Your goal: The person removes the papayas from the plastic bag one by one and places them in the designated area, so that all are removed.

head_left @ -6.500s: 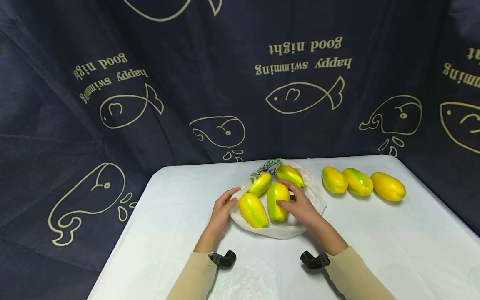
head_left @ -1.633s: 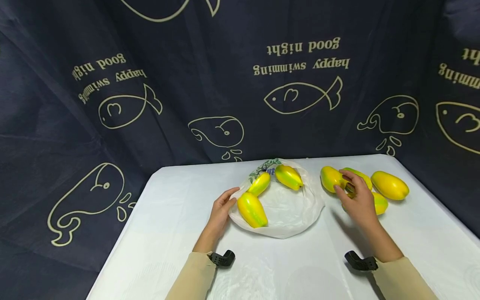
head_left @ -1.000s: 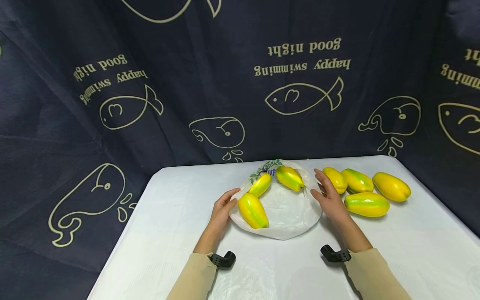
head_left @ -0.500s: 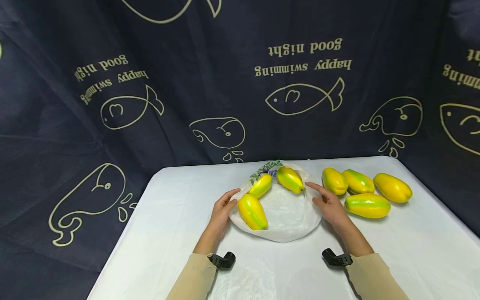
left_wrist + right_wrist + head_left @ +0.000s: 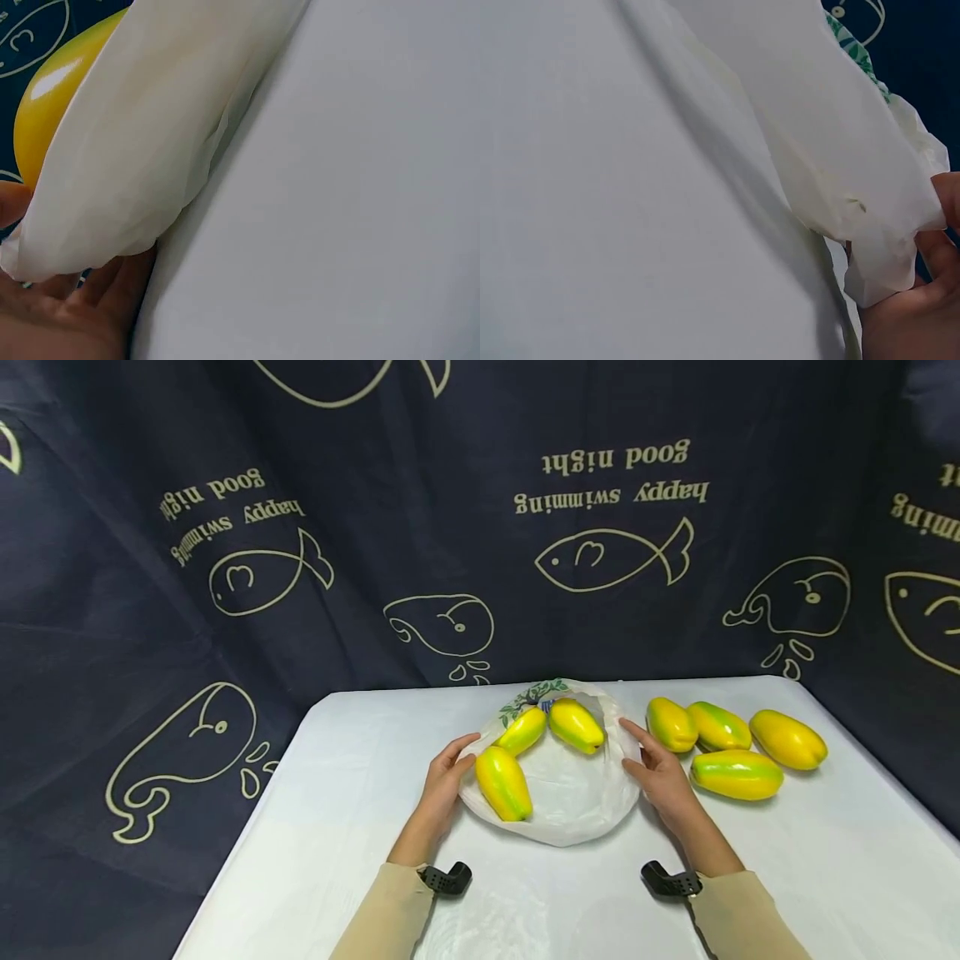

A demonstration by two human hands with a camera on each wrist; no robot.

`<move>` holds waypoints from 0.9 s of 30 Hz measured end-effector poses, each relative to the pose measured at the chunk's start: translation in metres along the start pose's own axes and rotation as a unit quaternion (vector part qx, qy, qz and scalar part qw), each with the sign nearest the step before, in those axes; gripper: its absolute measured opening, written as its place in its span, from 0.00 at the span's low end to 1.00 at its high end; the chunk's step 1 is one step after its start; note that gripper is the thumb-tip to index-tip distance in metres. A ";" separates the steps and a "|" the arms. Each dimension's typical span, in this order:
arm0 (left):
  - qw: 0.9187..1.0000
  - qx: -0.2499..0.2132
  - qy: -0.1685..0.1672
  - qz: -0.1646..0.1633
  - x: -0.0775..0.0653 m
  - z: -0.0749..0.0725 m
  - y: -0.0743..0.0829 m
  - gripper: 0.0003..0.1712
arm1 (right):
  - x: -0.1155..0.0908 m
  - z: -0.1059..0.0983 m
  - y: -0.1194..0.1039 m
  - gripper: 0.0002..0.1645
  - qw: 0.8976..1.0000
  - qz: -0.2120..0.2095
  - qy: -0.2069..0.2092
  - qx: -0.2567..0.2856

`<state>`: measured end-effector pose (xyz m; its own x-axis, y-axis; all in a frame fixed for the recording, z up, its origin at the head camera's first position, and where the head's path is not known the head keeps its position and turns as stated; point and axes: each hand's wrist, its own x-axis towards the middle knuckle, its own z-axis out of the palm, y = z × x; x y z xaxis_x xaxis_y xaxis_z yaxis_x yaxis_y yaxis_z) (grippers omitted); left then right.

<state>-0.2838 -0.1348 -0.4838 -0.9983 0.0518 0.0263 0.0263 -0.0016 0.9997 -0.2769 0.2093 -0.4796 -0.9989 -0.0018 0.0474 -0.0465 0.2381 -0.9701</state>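
A white plastic bag (image 5: 558,822) with a green leaf print lies opened out on the table, three glossy yellow-green papayas inside. One papaya (image 5: 503,783) is at its near left, a second (image 5: 522,732) behind that, and a third (image 5: 576,726) at the back. My left hand (image 5: 444,783) grips the bag's left rim, with the thumb on the inner side and fingers outside in the left wrist view. Across from it, my right hand (image 5: 660,772) pinches the right rim; its thumb and fingers also show around the plastic (image 5: 885,262) in the right wrist view.
To the right of the bag, several more papayas lie grouped on the white table (image 5: 360,777): one papaya (image 5: 737,775) lies in front of the others, and another papaya (image 5: 788,739) sits farthest right. A dark curtain (image 5: 450,527) with fish and whale drawings hangs behind.
My right hand has moved a papaya from the bag to the table at right, let it go and come back to the bag's right rim. The back papaya has shifted slightly. My left hand stayed.
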 end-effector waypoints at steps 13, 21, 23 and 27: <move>0.968 0.222 0.041 0.112 -0.003 -0.012 0.023 0.23 | 0.000 0.005 0.002 0.42 1.000 -0.007 0.012 0.025; 0.921 0.352 -0.058 0.155 -0.005 -0.013 0.050 0.31 | 0.000 0.003 0.004 0.42 0.999 -0.026 0.017 0.008; 0.910 0.371 -0.094 0.161 -0.003 -0.012 0.055 0.35 | -0.001 0.002 0.003 0.42 0.999 -0.028 0.020 0.002; 0.881 0.409 -0.162 0.173 0.000 -0.011 0.060 0.44 | -0.003 0.001 0.004 0.41 0.999 -0.027 0.025 -0.007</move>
<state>-0.2828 -0.1456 -0.4240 -0.8595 0.4725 0.1951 0.4868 0.6399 0.5946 -0.2736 0.2088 -0.4835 -0.9931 0.0324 0.1124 -0.1007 0.2528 -0.9623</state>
